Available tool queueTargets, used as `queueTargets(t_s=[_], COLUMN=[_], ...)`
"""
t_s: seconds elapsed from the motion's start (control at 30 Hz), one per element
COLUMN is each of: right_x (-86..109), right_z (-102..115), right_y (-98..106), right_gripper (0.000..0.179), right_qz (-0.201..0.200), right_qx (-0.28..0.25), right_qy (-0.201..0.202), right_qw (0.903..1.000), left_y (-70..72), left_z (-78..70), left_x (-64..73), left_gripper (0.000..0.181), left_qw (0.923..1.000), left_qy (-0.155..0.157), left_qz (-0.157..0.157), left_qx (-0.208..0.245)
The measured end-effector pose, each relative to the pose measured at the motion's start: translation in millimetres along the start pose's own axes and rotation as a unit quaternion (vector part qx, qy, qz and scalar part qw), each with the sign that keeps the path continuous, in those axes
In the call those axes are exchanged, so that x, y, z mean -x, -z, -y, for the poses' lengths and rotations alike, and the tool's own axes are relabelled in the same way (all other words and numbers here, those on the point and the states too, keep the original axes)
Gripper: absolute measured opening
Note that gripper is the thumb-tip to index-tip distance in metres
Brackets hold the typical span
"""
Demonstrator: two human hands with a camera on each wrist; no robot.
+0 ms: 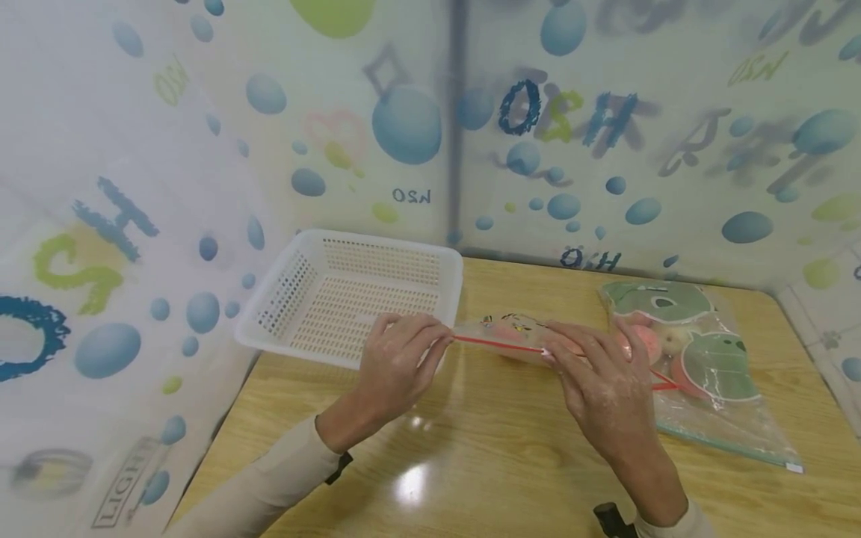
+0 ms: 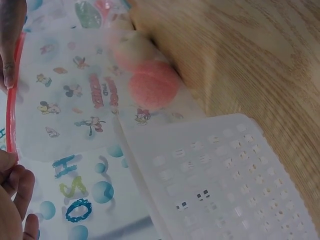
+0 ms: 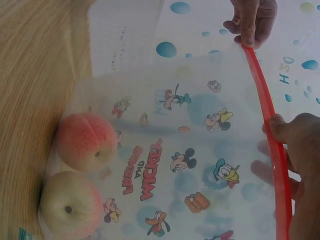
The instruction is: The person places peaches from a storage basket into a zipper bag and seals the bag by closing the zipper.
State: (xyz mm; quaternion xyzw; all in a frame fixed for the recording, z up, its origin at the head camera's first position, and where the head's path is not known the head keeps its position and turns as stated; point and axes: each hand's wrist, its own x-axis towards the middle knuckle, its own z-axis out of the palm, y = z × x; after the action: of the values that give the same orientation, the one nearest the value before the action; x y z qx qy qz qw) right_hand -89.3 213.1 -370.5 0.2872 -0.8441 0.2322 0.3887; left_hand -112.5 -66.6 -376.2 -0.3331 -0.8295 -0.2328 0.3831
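A translucent zip bag with cartoon prints and a red zip strip is held up between both hands. My left hand pinches the left end of the strip. Farther right, my right hand pinches the same strip, thumb on one side and fingers on the other in the right wrist view. A pink peach and a paler peach lie at the bottom of this bag. Whether the strip is sealed all along cannot be told.
Behind my left hand stands a white perforated plastic basket. To the right, a second clear zip bag with green prints and a teal strip lies on the wooden table, with fruit inside. Patterned walls rise behind and at the left.
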Motion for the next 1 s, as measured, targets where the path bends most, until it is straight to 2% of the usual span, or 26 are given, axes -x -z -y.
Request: queueTargets(t_s=[1.0], right_x=[6.7], right_z=[-9.5], right_y=[6.1], right_gripper=[0.041], right_qz=[-0.001], right_qx=[0.023], right_qy=[0.003], right_qw=[0.9997], left_y=[3.3], left_z=[2.4], left_x=[2.6], left_gripper=[0.01], left_qw=[0.9995], left_qy=[0.025], left_qz=[0.01], left_qx=[0.015])
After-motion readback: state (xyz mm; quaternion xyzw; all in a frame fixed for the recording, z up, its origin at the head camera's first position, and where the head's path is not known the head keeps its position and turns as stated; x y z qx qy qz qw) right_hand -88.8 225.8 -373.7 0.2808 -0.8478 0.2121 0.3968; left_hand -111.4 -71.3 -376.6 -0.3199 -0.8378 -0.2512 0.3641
